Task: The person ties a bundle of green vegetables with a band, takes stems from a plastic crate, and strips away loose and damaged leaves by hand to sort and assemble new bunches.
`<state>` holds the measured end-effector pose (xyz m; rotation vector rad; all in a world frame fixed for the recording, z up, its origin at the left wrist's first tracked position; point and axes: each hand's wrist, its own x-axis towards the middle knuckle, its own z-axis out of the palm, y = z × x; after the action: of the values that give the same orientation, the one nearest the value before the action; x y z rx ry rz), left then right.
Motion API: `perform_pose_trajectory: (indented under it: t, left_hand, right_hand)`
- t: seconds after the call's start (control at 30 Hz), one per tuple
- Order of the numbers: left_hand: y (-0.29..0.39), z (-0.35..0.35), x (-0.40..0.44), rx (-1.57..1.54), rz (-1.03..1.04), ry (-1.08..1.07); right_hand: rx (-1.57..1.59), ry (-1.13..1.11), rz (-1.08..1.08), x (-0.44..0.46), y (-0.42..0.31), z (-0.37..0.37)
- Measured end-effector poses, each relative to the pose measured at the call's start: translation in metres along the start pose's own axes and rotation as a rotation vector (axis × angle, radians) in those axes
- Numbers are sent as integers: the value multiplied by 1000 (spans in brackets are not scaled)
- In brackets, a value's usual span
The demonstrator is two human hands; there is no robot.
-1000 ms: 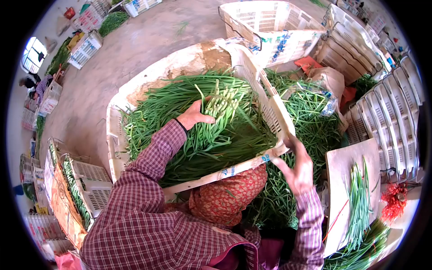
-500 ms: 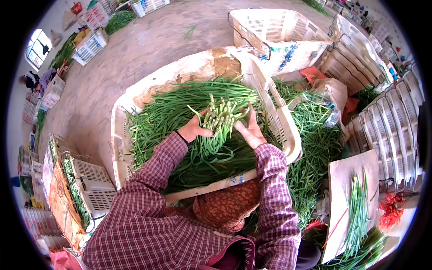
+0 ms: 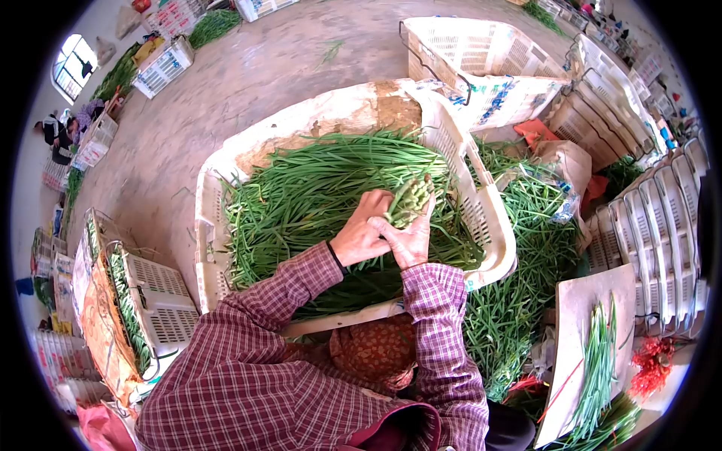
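Observation:
My right hand (image 3: 411, 239) is wrapped round a bunch of green chives (image 3: 411, 201), whose pale cut ends face up and to the right. Against the bunch's left side, my left hand (image 3: 365, 229) is closed with curled fingers, its thumb side touching my right thumb. The lower part of the bunch is hidden behind both hands. Beneath them, a white plastic crate (image 3: 492, 225) holds a thick layer of loose chives (image 3: 316, 184), with the leaves lying mostly lengthwise. The crate rests in front of my knees.
Loose greens (image 3: 519, 293) are heaped right of the crate. A board (image 3: 568, 323) bears a chive bunch (image 3: 598, 361), with red ties (image 3: 653, 368) beside it. Stacked crates (image 3: 654, 225) stand at right, another crate (image 3: 481, 98) behind, and a filled crate (image 3: 162, 308) at left.
Both hands have come closer together, with the left moving right. The bunch has shifted right and tilted, its cut ends now packed tighter. My view has turned slightly.

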<state>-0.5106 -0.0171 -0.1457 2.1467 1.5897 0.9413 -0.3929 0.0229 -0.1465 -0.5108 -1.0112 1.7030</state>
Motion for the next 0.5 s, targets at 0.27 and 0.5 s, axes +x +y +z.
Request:
perform_pose_trajectory:
  t: [0.27,0.5]
  left_hand:
    - [-1,7,-24,-57,-96,-85]
    - [-53,4,-88,13,-354,-308]
  right_hand:
    - [-166,273,15,9,-24,-3]
    - [-125,263,-243,10,-104,8]
